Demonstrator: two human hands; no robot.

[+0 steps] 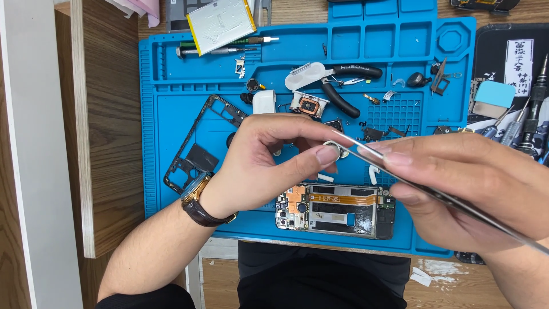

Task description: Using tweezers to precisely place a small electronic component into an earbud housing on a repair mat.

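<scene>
Head view, looking down on a blue repair mat [171, 114] spread over a wooden worktop [114, 143]. Left hand [269, 163] raised over the mat, thumb and forefinger pinched on a small round silvery part [333, 150], brown-strapped wristwatch [197, 201] on the wrist. Right hand [457, 183] close against it, fingers closed around metal tweezers [400, 174], tips touching the round part at the left thumb. Below both hands, near the front edge of the mat, an opened phone body [334, 210] with orange flex and dark shields exposed. To the left, a bare black phone frame [197, 146]; at the back, a white battery [222, 23] and black-handled pliers [349, 86]; small loose screws and brackets scattered between.

Judged step: fine work on the small part held in mid-air, tweezers picking or prising at its rim, well clear of the phone body. Next move likely calls for a steady left pinch, light pressure from the tweezer tips, and care not to flick the part away among the loose bits on the mat.
</scene>
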